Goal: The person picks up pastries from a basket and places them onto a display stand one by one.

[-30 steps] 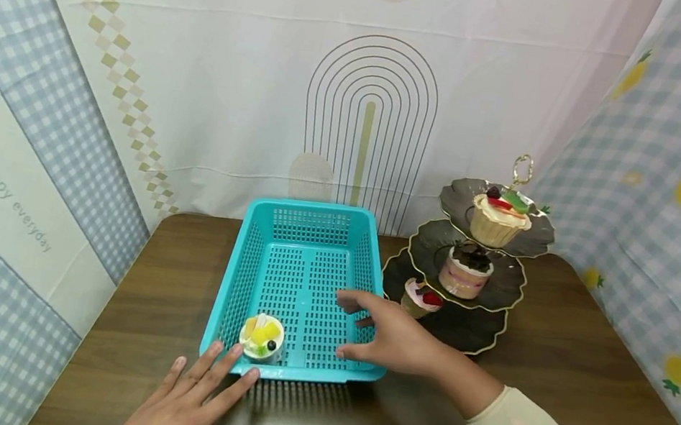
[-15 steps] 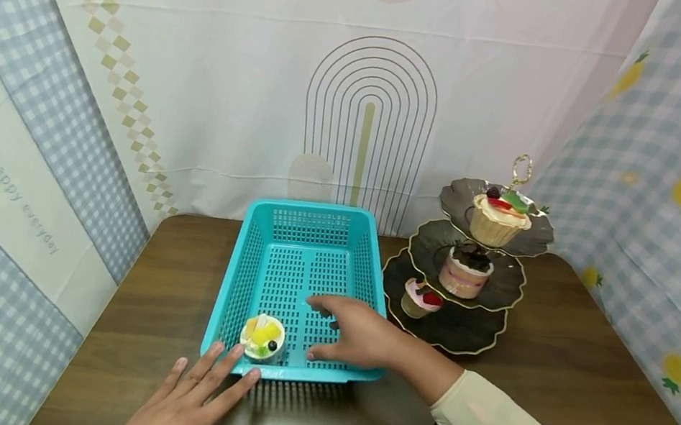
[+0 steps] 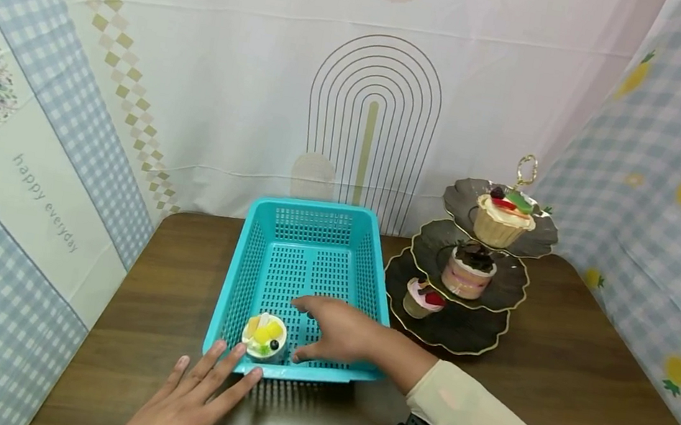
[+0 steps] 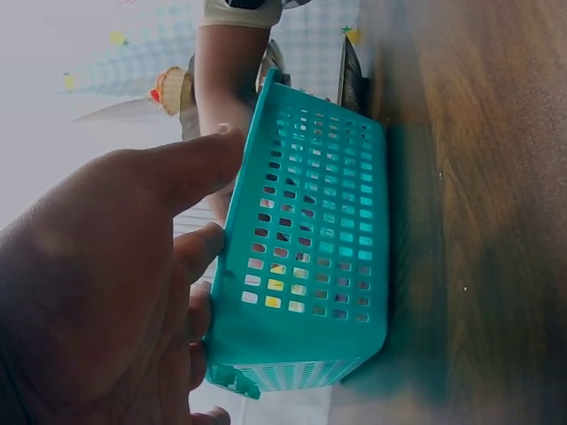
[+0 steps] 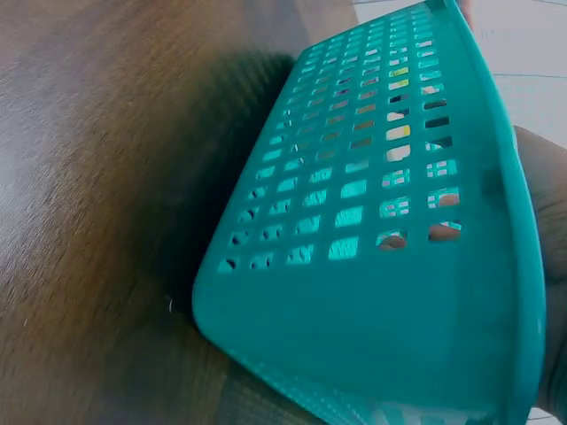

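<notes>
A small cup dessert topped with yellow fruit pieces and a dark berry (image 3: 266, 335) stands in the near left corner of a turquoise plastic basket (image 3: 228, 277). My left hand (image 3: 190, 398) has its fingers spread, with the fingertips at the basket's near left rim, close by the dessert. In the left wrist view, the left fingertips (image 4: 205, 243) lie along that rim. My right hand (image 3: 339, 332) reaches over the near rim into the basket, just right of the dessert, thumb and fingers apart and nothing between them. The basket wall hides much of this hand in the right wrist view.
A three-tier dark stand with gold edges (image 3: 474, 333) rises right of the basket. It bears a fruit tart (image 3: 502, 224), a chocolate-topped cake (image 3: 468, 270) and a pink cupcake (image 3: 422, 300), one per tier. Patterned cloths hang around the wooden table (image 3: 175, 269).
My right hand has moved left inside the basket, from the right side to near the fruit-topped dessert. The left hand has stayed at the rim.
</notes>
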Demonstrator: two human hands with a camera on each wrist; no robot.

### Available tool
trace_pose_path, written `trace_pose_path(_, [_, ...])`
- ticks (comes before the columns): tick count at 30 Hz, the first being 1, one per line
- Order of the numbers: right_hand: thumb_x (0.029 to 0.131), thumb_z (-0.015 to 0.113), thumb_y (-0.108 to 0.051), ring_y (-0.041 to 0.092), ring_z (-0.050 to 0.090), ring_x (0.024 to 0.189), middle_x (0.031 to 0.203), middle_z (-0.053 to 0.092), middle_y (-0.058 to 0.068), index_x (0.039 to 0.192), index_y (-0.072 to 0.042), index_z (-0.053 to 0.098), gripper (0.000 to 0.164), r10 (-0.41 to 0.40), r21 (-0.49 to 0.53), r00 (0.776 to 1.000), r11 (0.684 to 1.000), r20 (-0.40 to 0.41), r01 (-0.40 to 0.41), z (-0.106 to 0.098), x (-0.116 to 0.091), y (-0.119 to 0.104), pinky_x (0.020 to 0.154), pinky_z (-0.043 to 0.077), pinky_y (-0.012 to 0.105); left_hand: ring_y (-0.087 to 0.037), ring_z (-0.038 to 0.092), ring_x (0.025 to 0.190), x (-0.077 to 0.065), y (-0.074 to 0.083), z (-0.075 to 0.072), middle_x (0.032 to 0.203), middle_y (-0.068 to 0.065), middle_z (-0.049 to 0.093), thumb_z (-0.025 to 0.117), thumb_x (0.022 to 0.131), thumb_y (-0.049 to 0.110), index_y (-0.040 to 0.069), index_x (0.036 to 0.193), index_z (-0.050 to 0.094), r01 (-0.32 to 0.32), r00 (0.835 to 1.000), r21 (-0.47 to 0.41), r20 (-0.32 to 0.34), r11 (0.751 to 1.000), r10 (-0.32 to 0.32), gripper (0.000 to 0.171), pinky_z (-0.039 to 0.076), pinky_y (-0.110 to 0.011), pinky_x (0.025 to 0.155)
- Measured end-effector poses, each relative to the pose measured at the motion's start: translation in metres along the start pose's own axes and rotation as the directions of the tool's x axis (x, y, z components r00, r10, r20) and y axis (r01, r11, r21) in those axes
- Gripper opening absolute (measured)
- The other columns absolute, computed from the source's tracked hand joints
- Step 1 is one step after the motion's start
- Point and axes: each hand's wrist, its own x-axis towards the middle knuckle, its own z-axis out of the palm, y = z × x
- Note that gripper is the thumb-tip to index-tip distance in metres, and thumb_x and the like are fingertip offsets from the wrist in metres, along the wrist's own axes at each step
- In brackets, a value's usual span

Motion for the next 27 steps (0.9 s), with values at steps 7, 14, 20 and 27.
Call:
trace_pose_path(7, [0.086, 0.084, -0.041, 0.018, 0.052, 0.135, 0.149, 0.055, 0.003, 0.153, -0.01, 0.048, 0.082, -0.001, -0.02, 1.0, 1.0, 0.03, 0.002, 0.006, 0.011, -0.005, 0.109, 0.044, 0.036, -0.014, 0.003, 0.157, 0.0, 0.0, 0.002, 0.168, 0.0, 0.028, 0.06, 0.089, 0.073, 0.034, 0.16, 0.038, -0.005, 0.999, 0.016, -0.039, 1.0, 0.006, 0.084, -0.017, -0.028, 0.119])
trace_pose_path(14, [0.086, 0.084, -0.041, 0.019, 0.048, 0.139, 0.152, 0.052, 0.002, 0.153, -0.01, 0.048, 0.082, 0.012, -0.051, 0.998, 0.999, 0.06, -0.009, 0.013, 0.02, -0.01, 0.112, 0.041, 0.036, -0.014, 0.001, 0.157, -0.001, -0.001, 0.005, 0.167, -0.001, 0.028, 0.063, 0.087, 0.072, 0.032, 0.16, 0.039, -0.026, 0.997, 0.038, -0.075, 0.999, 0.029, 0.087, -0.016, -0.03, 0.119])
trace_pose_path(20, [0.085, 0.084, -0.043, 0.018, 0.051, 0.136, 0.15, 0.053, 0.002, 0.153, -0.011, 0.048, 0.083, 0.021, -0.06, 0.997, 0.998, 0.07, -0.017, 0.018, 0.026, -0.009, 0.109, 0.044, 0.034, -0.015, 0.002, 0.157, -0.001, -0.002, 0.006, 0.167, -0.002, 0.028, 0.066, 0.086, 0.071, 0.031, 0.16, 0.039, -0.03, 0.996, 0.032, -0.083, 0.999, 0.032, 0.088, -0.016, -0.03, 0.12])
trace_pose_path(27, [0.086, 0.084, -0.042, 0.018, 0.051, 0.136, 0.15, 0.054, 0.001, 0.151, -0.011, 0.05, 0.08, 0.027, -0.082, 0.997, 0.996, 0.078, -0.021, 0.02, 0.03, -0.012, 0.11, 0.043, 0.034, -0.014, 0.001, 0.157, -0.002, -0.003, 0.007, 0.168, -0.002, 0.027, 0.067, 0.085, 0.071, 0.031, 0.161, 0.038, -0.031, 0.997, 0.02, -0.076, 0.999, 0.033, 0.09, -0.017, -0.029, 0.119])
